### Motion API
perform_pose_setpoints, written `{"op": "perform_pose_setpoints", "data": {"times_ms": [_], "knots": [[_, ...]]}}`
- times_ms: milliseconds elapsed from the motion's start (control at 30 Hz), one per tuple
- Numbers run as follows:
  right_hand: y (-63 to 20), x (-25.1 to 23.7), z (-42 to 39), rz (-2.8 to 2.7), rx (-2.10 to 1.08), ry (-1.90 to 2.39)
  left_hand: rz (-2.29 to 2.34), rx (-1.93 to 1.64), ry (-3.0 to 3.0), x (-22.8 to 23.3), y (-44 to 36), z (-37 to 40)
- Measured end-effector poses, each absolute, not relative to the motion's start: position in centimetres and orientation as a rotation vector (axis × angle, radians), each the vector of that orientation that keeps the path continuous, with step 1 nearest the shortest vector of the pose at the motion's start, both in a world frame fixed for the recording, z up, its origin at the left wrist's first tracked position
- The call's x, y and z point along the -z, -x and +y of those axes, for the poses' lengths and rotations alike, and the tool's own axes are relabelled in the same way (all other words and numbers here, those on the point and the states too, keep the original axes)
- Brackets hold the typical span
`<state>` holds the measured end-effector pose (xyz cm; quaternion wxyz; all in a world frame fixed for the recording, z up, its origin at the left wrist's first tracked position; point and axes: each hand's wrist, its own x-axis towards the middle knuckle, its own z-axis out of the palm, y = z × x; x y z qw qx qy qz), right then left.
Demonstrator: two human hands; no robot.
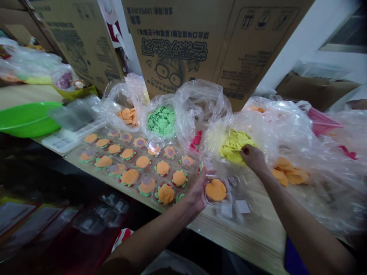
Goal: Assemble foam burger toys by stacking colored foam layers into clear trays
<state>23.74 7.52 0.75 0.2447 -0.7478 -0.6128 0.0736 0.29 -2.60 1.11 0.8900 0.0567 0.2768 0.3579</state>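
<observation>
The left hand point(197, 191) curls around a clear tray point(216, 191) with an orange disc, steadying it on the counter point(252, 236), while the right hand point(252, 158), apparently pinching, reaches the yellow discs point(233, 143) bagged just behind.

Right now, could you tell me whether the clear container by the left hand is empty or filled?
Filled: the clear container beside the left hand holds an orange disc that covers most of its inside.

Glossy clear plastic bags point(200, 103); matt cardboard boxes point(200, 42); pale wood tabletop point(252, 236); shiny green plastic bowl point(25, 118).
</observation>
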Motion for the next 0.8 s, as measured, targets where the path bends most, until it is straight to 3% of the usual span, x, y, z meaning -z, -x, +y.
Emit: {"op": "perform_pose_setpoints", "data": {"times_ms": [267, 467, 533, 633, 800], "knots": [[-17.2, -7.5, -1.2, -1.772, -1.051, 1.465, 0.513, -0.78, -0.105, -0.2, -0.8, -2.5], [-12.5, -6.1, -4.0, -2.264, -0.525, 1.453, 0.551, -0.835, -0.047, -0.8, 0.4, -3.6], [-12.1, -5.9, -2.8, -2.256, -0.551, 1.358, 0.577, -0.867, -0.031, -1.5, 1.5, -3.9], [-11.7, -5.7, 2.2, -2.201, -0.658, 1.327, 0.607, -0.904, -0.022, -2.8, 3.5, -4.0], [-9.3, -2.1, 13.4, -2.376, -0.287, 1.744, 0.714, -1.09, -0.014, -4.3, 6.7, -3.1]]}}
